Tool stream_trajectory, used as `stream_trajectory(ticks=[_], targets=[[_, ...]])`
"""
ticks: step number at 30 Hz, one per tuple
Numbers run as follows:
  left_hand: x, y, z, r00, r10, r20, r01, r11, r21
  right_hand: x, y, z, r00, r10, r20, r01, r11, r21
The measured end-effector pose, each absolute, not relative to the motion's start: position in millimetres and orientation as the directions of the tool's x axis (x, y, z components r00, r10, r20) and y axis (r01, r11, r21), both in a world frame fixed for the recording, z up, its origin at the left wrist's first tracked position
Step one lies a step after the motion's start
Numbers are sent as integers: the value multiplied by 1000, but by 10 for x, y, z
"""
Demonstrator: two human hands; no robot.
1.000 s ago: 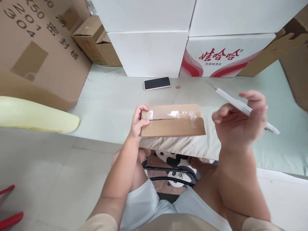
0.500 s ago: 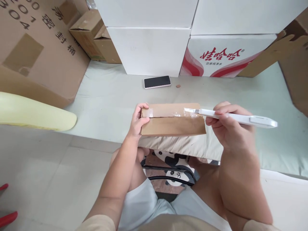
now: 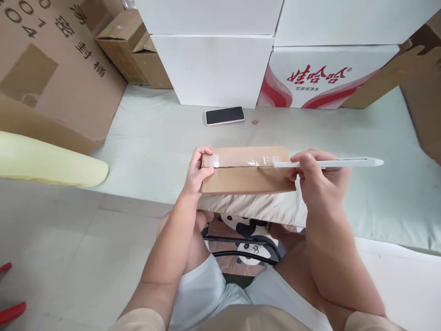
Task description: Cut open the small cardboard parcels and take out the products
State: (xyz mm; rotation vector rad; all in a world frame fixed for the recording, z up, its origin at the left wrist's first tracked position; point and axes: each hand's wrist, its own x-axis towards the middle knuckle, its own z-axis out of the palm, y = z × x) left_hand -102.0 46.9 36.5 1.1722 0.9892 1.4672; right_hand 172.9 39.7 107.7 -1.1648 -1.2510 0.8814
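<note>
Pale tiled floor [image 3: 79, 243] flanked a broad surface under light green cloth [image 3: 155, 138], where a person sat working at the near edge. A large brown carton [image 3: 79, 101] stood at the left, and 4 white boxes [image 3: 213, 69], 1 bearing red print, were stacked at the back, an arrangement that seemed to leave the front free for handwork. A yellow padded form [image 3: 51, 158] lay at the left edge.

The small cardboard box [image 3: 248, 179] sat at the near edge before the person, likely for easy reach; whether the cloth bore its weight was not clear. The left hand [image 3: 198, 172] was clamped around its left end, apparently to steady it well away from the tip at work. The right hand [image 3: 319, 179] pinched a slim white tool [image 3: 351, 162], apparently a cutter, held nearly level along the line between 2 panels, its tip beside clear tape [image 3: 255, 162]. Beyond lay a phone [image 3: 225, 116] and a tiny brown scrap [image 3: 255, 122].
</note>
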Motion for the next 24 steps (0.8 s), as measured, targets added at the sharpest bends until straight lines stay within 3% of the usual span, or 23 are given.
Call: stream_trajectory(ticks=[12, 24], targets=[[-1038, 474, 375, -68, 980, 186, -192, -195, 962, 1804, 457, 1158, 338, 916, 214, 106, 189, -976], [-1047, 477, 395, -70, 979, 194, -163, -203, 966, 1866, 475, 1187, 289, 909, 300, 194, 251, -948]])
